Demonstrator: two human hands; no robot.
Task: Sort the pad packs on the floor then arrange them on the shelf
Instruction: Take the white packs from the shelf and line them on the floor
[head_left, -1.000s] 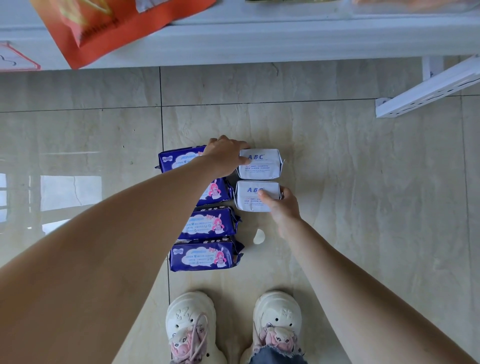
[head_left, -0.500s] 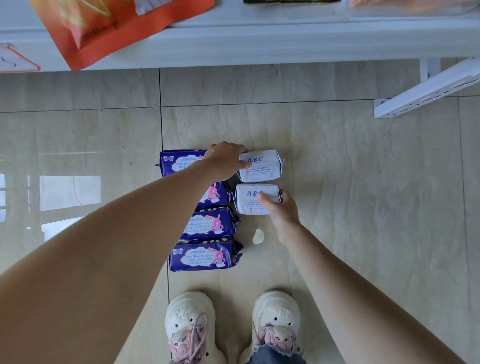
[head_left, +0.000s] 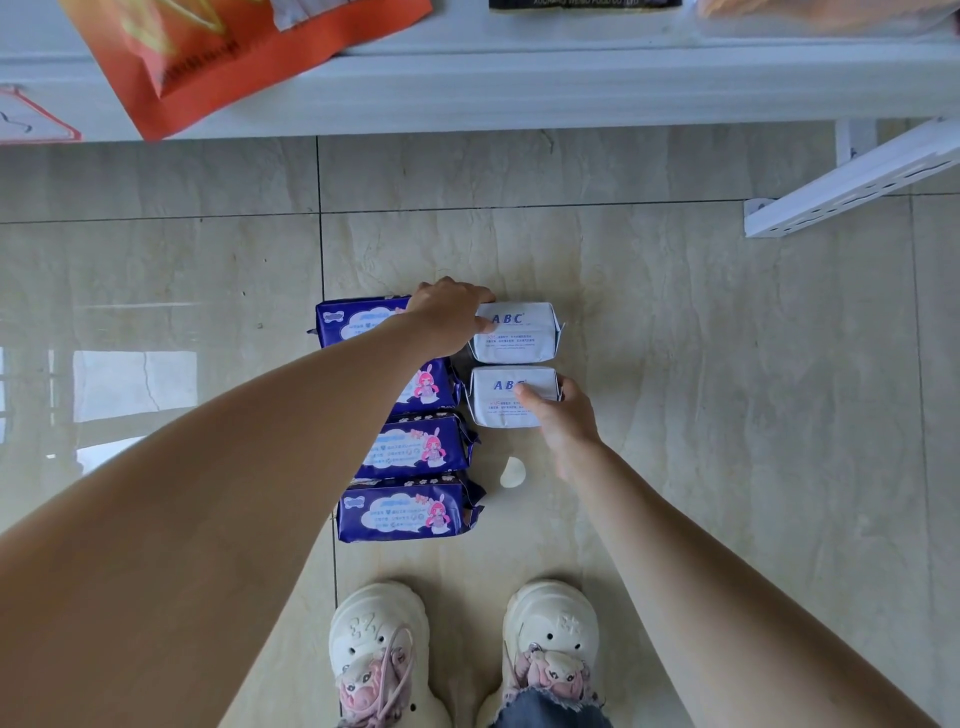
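With each hand pinching a white pack — left hand (head_left: 451, 317) the far white pack (head_left: 519, 333), right hand (head_left: 563, 422) the near white pack (head_left: 506, 397) — thin grips on slick wrappers could slip mid-lift

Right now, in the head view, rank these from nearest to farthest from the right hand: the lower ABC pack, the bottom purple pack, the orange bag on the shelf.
1. Lower ABC pack: under the right hand.
2. Bottom purple pack: left, toward the shoes.
3. Orange bag: up on the shelf, far left.
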